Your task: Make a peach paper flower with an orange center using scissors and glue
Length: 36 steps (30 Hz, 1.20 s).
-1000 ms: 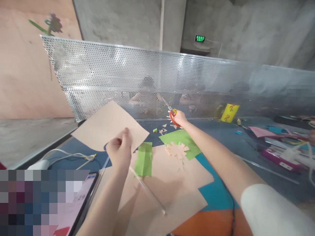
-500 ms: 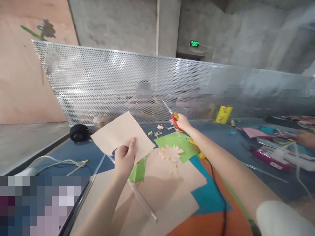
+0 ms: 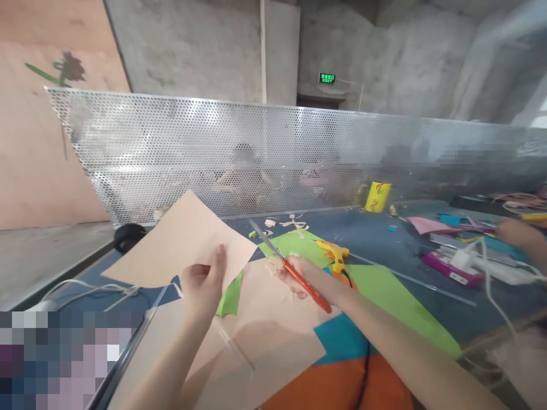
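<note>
Held up over the bench [image 3: 371, 234], a pale sheet [image 3: 166, 245] was pinched between the left hand's [image 3: 203, 282] thumb and fingers. The right hand [image 3: 304, 269], curled around red-handled scissors [image 3: 305, 286], had swung back from the far scraps [image 3: 270, 222] — putting the blades near the sheet's right corner, within easier reach for cutting — while a yellow glue gun [image 3: 337, 254] emerged from behind the forearm.

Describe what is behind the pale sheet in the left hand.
Past the pale sheet's edges, the perforated panel and part of a black round object show behind it; whatever its surface covers cannot be seen.
</note>
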Available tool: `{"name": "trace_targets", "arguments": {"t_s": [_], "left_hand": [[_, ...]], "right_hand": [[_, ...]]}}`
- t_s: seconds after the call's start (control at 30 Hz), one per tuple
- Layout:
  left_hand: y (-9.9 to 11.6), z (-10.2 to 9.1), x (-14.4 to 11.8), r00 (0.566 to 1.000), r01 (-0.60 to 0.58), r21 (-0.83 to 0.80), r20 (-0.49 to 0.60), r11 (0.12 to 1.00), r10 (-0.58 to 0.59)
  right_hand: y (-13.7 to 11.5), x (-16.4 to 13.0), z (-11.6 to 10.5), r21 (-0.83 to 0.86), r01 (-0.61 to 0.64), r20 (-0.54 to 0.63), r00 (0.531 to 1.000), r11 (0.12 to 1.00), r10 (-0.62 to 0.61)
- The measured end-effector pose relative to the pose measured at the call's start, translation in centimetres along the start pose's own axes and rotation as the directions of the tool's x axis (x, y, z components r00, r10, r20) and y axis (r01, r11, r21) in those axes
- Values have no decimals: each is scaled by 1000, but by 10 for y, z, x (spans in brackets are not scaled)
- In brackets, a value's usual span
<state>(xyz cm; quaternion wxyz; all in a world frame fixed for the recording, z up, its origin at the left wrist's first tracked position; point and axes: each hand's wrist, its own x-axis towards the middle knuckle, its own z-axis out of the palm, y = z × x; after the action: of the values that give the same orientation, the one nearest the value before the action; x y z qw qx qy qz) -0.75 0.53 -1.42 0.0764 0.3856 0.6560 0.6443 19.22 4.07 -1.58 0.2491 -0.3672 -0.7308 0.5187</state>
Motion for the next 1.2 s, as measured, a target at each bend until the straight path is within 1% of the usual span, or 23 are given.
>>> {"name": "trace_targets", "arguments": {"t_s": [0.03,0.1,0.17,0.27,0.37,0.47,0.53,0.63,0.83,1.07,1.2], "left_hand": [[0,-1,1,1000,11,0,-13,1000,-11],[0,-2,2,999,30,-13,-39,999,-31],[0,-1,2,998,23,-30,-61,999,-25],[0,2,0,998,10,-34,-59,999,-12],[0,5,-2,999,1,10,-44,1000,-1],[1,6,-4,1000,-11,33,-27,999,12],[3,6,-6,999,-8,21,-41,1000,9],[7,7,-8,999,-2,11,-49,1000,2],[13,7,-10,996,-59,-75,-65,995,54],[16,4,-11,997,-39,34,-63,999,41],[14,3,-11,998,-44,74,-36,996,47]], "right_hand": [[1,-2,-2,2,-25,54,998,1000,25],[5,-6,-6,-7,-62,96,993,998,62],[10,-9,-9,-48,-68,79,994,997,72],[17,-10,-11,-82,-54,64,996,995,59],[20,-10,-12,-81,-58,64,996,995,64],[19,-12,-11,-86,-67,52,996,994,71],[17,-15,-10,-86,-81,40,996,993,85],[13,-17,-10,-76,-103,54,993,992,107],[11,-17,-11,-109,-99,54,993,989,105],[18,-17,-10,-117,-120,42,991,986,126],[20,-16,-9,-99,-113,61,991,989,120]]}}
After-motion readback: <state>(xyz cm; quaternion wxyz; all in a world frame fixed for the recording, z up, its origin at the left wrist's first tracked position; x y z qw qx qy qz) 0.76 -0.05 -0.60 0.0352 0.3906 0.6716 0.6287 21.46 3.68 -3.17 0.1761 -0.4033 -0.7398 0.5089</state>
